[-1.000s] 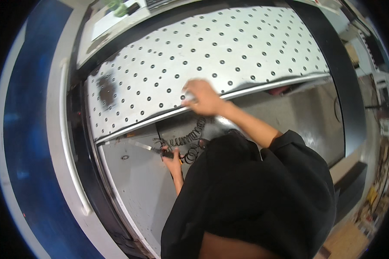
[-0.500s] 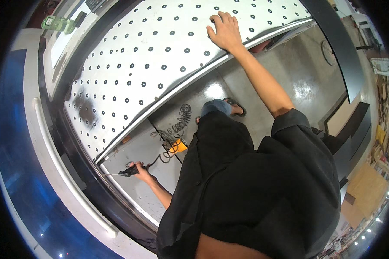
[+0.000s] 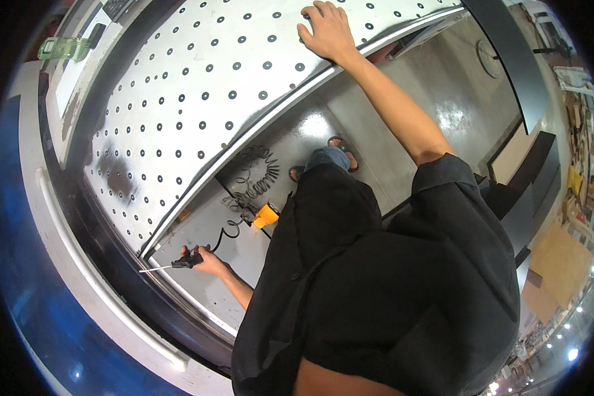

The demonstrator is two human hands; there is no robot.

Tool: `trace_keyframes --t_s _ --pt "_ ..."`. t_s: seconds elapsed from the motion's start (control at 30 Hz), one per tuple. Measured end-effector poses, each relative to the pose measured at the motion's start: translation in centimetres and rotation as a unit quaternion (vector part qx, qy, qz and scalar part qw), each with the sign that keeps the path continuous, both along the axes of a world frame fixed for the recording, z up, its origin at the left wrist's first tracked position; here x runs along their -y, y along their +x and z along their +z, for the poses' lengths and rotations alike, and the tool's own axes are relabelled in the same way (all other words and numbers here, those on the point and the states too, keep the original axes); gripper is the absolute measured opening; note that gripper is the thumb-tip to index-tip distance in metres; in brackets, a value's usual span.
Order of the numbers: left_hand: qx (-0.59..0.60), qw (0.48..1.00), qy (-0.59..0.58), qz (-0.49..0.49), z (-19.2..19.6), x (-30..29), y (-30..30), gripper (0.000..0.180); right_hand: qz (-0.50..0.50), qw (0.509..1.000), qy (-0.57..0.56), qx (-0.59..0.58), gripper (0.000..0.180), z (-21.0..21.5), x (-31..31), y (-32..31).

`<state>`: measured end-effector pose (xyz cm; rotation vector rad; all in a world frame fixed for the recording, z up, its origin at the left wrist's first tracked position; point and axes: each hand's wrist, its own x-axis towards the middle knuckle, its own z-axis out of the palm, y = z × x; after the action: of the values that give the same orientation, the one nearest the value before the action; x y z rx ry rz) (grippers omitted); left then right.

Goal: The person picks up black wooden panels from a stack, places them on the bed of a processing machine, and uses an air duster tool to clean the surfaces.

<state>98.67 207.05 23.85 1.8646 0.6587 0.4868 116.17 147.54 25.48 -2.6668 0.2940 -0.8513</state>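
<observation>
My left hand (image 3: pixel 208 261) grips a black air blow gun (image 3: pixel 189 259) with a thin metal nozzle. That nozzle points left, over the dark rail beside the near-left corner of a white table (image 3: pixel 198 92) dotted with black-ringed holes. From the gun a black coiled hose (image 3: pixel 264 168) runs back to the right, below the table's edge. My right hand (image 3: pixel 330 33) rests on the far part of the tabletop with its fingers spread, holding nothing. A dark smudge (image 3: pixel 117 175) marks the table's left end.
Under the hose is a yellow fitting (image 3: pixel 266 216). A blue machine body (image 3: pixel 20 218) with a white rail (image 3: pixel 105 284) curves along the left. A green clear bottle (image 3: pixel 63 48) lies at upper left. Dark panels (image 3: pixel 528 175) stand at right.
The whole view has shifted a little, moving the table leftward and up in it. My feet have changed place on the floor. Both hands keep their grip and rest much as before.
</observation>
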Motion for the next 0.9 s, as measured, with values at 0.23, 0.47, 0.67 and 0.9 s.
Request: trace_keyframes --t_s 0.23,0.47,0.67,0.9 --pt "-0.019 0.999 0.031 -0.022 -0.3 -3.3 1.4 0.049 -0.003 1.000 0.020 -0.006 0.039 0.2 0.2 -0.2" --pt "-0.042 0.999 0.002 -0.016 -0.8 -4.9 2.8 0.015 -0.015 1.000 0.008 -0.009 0.042 -0.2 0.1 0.1" --pt "-0.101 0.994 0.048 0.004 -0.2 -2.2 2.8 0.011 -0.018 0.999 0.015 -0.021 0.044 -0.4 0.1 0.1" --pt "-0.123 0.991 0.040 -0.032 -1.5 -1.8 2.4 0.011 -0.025 0.999 0.006 -0.027 0.044 -0.4 0.0 0.1"
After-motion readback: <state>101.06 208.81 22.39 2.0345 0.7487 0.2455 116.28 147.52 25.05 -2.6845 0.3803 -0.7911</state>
